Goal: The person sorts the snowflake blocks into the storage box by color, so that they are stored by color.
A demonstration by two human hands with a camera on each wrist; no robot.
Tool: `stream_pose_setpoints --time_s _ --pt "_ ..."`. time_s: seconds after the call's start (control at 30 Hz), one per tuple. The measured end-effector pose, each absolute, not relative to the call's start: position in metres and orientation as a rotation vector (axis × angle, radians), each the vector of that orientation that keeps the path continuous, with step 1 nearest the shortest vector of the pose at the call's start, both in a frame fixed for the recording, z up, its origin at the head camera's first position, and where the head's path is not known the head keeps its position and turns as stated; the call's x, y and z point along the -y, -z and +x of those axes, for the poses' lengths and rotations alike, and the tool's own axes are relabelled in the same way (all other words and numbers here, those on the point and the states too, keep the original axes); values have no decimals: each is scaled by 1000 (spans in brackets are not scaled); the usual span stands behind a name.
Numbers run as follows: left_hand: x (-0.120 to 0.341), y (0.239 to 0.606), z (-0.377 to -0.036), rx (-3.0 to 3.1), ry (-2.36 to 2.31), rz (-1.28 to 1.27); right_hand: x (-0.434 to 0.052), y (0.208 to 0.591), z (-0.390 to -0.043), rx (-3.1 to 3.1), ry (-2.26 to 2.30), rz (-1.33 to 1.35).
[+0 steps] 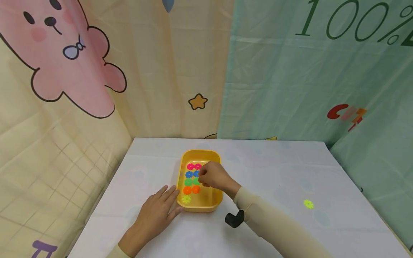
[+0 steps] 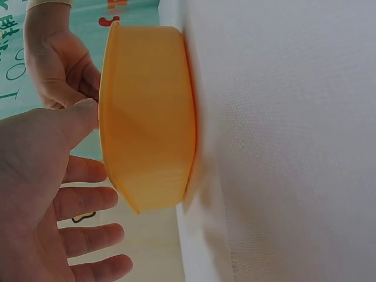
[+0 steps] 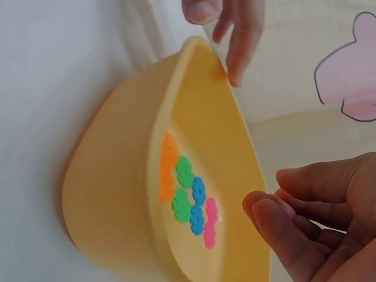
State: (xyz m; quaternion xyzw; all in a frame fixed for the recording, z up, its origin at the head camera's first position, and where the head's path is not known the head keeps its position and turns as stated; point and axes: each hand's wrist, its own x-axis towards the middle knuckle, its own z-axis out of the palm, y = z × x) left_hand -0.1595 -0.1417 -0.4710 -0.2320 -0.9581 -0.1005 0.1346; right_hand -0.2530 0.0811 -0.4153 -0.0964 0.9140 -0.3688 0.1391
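flower discs point(image 1: 192, 178) in tray point(image 1: 200, 156)

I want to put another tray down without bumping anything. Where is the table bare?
Free: the wide stretch of table between the yellow tray and the lone yellow-green piece, and the strip behind the tray toward the curtains. Crowded: the tray's near-left corner, where the left hand rests, and over the tray, where the right hand hovers.

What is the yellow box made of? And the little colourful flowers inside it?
The yellow box looks like smooth, slightly shiny plastic: even colour, rounded moulded corners. The flower pieces look like thin, flat, bright plastic too, though they are too small to be sure.
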Motion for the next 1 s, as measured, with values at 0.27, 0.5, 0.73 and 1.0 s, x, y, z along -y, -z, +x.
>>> stream_pose_setpoints --time_s 0.27,0.5,0.73,1.0 --pt "141 471 -159 2795 298 -659 -132 402 -253 -2632 1221 -210" --pt "140 471 -160 2797 297 -660 -167 400 -246 -2719 1180 -145" --pt "139 471 -161 2812 293 -650 -202 408 -238 -2804 1098 -96" --pt "140 473 -162 2807 277 -651 -264 424 -222 -2840 1059 7"
